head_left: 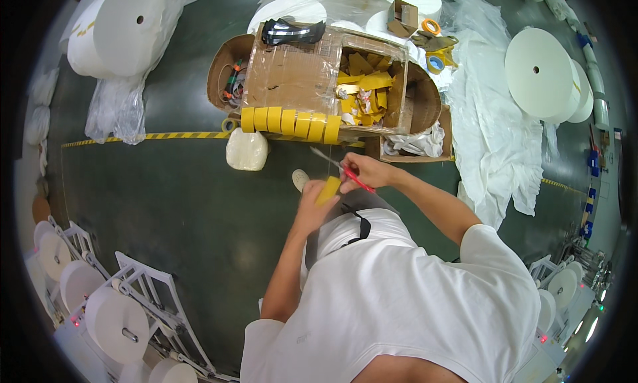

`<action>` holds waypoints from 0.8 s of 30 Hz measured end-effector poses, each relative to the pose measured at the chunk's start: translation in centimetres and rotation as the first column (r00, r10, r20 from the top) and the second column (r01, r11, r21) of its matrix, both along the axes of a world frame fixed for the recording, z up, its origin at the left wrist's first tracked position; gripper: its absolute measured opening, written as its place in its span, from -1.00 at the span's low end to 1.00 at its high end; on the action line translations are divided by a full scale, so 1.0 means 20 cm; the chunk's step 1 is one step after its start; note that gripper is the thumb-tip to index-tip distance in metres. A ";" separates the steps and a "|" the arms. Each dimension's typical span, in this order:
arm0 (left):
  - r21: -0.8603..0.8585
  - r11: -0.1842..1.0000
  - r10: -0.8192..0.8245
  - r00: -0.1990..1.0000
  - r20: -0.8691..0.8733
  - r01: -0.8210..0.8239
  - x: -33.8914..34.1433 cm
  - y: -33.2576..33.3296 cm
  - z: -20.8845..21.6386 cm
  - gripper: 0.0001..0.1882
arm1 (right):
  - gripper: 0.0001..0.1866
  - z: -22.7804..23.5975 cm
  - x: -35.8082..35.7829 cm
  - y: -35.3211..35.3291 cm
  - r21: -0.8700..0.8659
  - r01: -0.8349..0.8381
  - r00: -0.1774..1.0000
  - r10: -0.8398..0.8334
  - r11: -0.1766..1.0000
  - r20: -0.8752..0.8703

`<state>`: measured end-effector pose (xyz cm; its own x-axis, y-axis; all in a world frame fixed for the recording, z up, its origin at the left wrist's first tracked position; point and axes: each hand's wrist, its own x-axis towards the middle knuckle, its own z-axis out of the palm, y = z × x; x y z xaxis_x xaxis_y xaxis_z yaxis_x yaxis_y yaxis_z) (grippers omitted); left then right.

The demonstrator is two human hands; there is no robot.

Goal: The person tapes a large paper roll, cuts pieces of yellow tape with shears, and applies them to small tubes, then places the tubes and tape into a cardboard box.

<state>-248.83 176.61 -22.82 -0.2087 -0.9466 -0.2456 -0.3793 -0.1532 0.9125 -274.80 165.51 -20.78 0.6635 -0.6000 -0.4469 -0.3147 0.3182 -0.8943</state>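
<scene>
My left hand (313,205) is closed on a short yellow strip (328,191), which looks like tape, held up in front of my waist. Red-handled scissors (357,178) are in my right hand (367,170), just to the right of the strip. Their blades point to the upper left, toward the cardboard box, and look parted; whether they touch the strip I cannot tell. Several yellow tape strips (288,122) hang side by side along the near edge of the cardboard box (290,74). Yellow scraps (362,94) fill the box's open right part.
A pale wrapped stool seat (246,150) stands before the box, with a tape roll (229,125) beside it. A black curved piece (292,32) lies atop the box. Large white rolls (541,74) flank the area. Machine frames (156,283) stand at lower left. White sheeting (492,137) drapes at right.
</scene>
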 end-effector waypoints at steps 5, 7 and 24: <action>-0.040 0.995 0.086 0.996 -0.031 -0.087 -0.22 -0.20 -0.02 -0.38 | -0.35 0.06 0.03 -0.23 -0.440 -0.002 0.951 -0.134 0.898 -0.278; -0.065 0.988 0.137 0.990 -0.032 -0.139 -0.29 -0.25 -0.05 -0.31 | -0.35 0.04 -0.03 -0.38 -0.486 0.037 0.906 -0.234 0.873 -0.352; 0.075 0.985 0.149 0.984 0.098 -0.157 -0.22 0.08 -0.16 -0.43 | 0.34 0.27 -0.45 -0.13 0.154 -0.303 0.695 0.329 0.940 -0.640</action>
